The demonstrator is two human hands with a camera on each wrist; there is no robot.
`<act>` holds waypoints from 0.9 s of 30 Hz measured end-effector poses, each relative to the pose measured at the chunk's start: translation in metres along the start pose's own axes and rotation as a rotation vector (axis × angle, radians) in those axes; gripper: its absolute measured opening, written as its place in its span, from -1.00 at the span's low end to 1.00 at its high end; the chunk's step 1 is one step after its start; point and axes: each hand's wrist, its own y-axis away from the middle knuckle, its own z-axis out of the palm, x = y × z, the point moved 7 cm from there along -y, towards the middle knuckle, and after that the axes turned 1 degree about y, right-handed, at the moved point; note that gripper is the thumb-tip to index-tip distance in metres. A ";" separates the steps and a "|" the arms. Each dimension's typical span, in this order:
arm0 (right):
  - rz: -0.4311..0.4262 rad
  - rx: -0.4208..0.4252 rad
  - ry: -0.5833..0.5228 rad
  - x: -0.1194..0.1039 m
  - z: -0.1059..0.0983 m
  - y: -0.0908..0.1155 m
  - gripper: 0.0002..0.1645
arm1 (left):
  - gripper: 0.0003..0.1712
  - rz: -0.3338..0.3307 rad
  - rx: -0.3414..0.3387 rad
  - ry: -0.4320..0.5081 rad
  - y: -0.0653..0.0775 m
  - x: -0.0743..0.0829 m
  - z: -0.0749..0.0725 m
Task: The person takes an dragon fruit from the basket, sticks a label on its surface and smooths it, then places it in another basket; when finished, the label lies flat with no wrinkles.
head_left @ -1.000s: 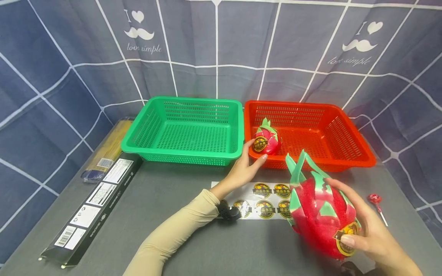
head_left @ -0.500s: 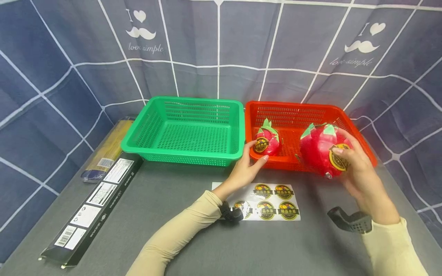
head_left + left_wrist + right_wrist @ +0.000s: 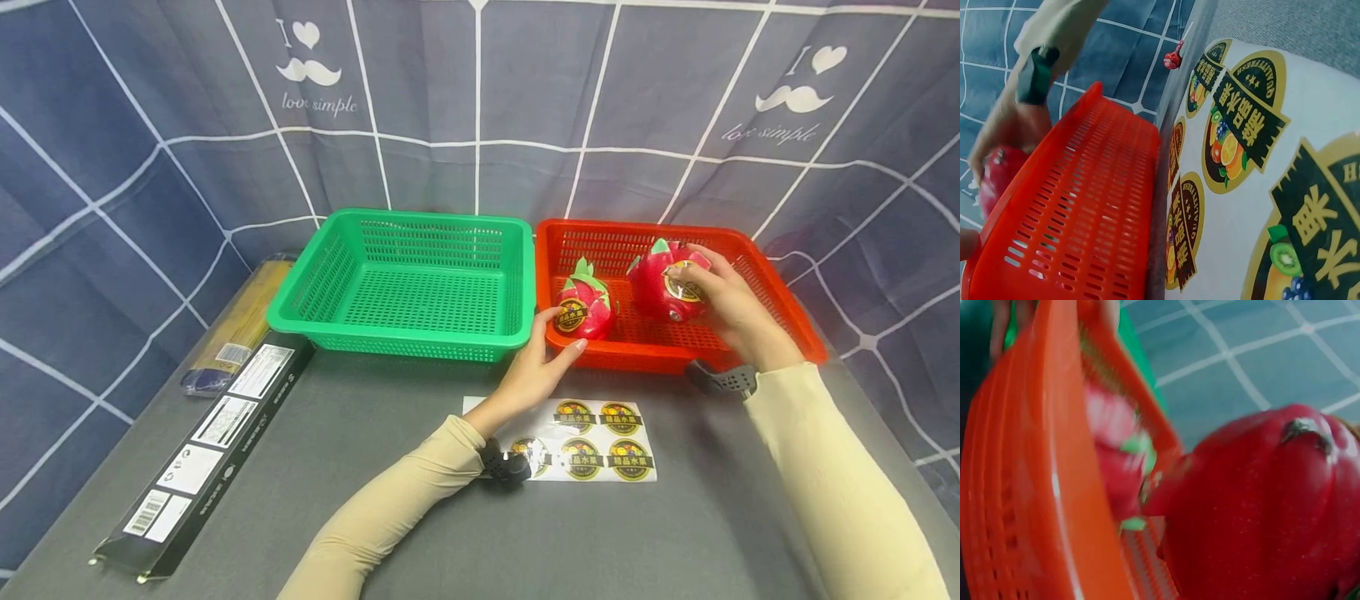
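In the head view my right hand [image 3: 731,304] grips a pink-red dragon fruit [image 3: 663,287] with green tips, holding it over the red basket [image 3: 780,292]. The thumb lies by the round gold-and-black sticker [image 3: 682,282] on its side. Close up, the fruit's smooth bottom end [image 3: 1260,506] fills much of the right wrist view. A second stickered dragon fruit [image 3: 588,308] sits in the basket's front left corner. My left hand [image 3: 534,367] holds that corner's rim, thumb at the front wall and fingers at the left side. Part of its grasp is hidden.
A green basket [image 3: 405,340] stands left of the red one. A sticker sheet [image 3: 543,429] lies under my left wrist. Farther left are a long black box [image 3: 206,442] and a yellow packet [image 3: 247,312]. A lollipop [image 3: 1173,59] shows in the left wrist view.
My right hand has carried the dragon fruit from the near right, forward and left, over the red basket. The fruit's leafy end has turned away. My left hand has stayed at the basket's corner.
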 end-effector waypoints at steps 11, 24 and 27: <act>0.116 -0.087 0.126 0.026 -0.010 -0.024 -0.52 | -0.31 -0.010 -0.003 0.002 0.001 0.001 0.000; 0.133 -0.065 0.097 0.040 -0.008 -0.024 -0.47 | -0.31 0.001 0.000 -0.002 0.001 0.000 0.000; 0.175 -0.055 0.235 0.043 -0.009 -0.023 -0.14 | -0.30 0.008 0.002 -0.002 0.001 0.000 0.000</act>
